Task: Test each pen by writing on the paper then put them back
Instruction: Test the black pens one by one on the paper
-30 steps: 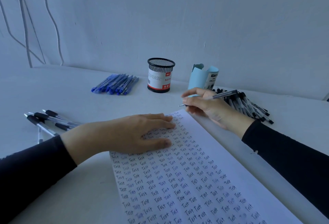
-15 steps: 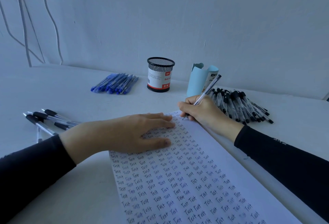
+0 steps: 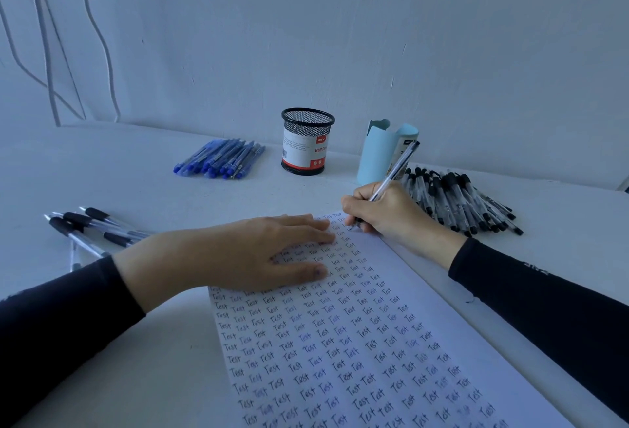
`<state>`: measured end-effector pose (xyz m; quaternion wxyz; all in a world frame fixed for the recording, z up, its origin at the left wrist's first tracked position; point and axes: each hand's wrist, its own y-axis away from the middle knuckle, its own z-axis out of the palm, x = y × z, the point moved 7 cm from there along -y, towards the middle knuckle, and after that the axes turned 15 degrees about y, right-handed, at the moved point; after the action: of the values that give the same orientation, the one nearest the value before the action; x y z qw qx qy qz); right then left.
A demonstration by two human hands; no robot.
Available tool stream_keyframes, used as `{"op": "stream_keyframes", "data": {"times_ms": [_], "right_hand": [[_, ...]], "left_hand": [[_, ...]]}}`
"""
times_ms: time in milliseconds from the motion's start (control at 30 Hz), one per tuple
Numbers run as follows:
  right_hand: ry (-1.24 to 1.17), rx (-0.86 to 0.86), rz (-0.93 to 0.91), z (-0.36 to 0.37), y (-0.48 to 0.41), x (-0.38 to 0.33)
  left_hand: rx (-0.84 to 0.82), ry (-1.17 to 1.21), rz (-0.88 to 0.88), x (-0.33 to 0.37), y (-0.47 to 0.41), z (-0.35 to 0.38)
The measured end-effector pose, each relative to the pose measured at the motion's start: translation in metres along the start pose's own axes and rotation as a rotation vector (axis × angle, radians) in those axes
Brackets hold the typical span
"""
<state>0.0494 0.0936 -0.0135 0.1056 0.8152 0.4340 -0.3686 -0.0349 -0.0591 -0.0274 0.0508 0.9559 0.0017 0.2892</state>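
A white paper (image 3: pixel 391 295) covered in rows of the word "Test" lies in front of me. My left hand (image 3: pixel 238 254) rests flat on its upper left part, fingers straight. My right hand (image 3: pixel 391 213) grips a clear pen with a black cap end (image 3: pixel 396 167), its tip down on the paper's top edge. A big heap of black-capped pens (image 3: pixel 459 201) lies just behind my right hand. Blue pens (image 3: pixel 221 158) lie at the back left, and a few black-grip pens (image 3: pixel 88 227) lie at the left.
A black mesh pen cup (image 3: pixel 306 141) and a light blue holder (image 3: pixel 381 152) stand at the back by the wall. Cables hang on the wall at the left. The white table (image 3: pixel 170 359) extends all around the paper.
My right hand brought the pen from level above the table down to the paper's top edge and tilted it upright into a writing hold. My left hand stayed put.
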Motion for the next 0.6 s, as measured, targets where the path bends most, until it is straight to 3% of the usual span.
{"op": "stream_keyframes", "data": {"times_ms": [600], "right_hand": [[-0.012, 0.028, 0.012, -0.0031, -0.0015, 0.0011]], "left_hand": [[-0.013, 0.0, -0.009, -0.0008, 0.0001, 0.0006]]}}
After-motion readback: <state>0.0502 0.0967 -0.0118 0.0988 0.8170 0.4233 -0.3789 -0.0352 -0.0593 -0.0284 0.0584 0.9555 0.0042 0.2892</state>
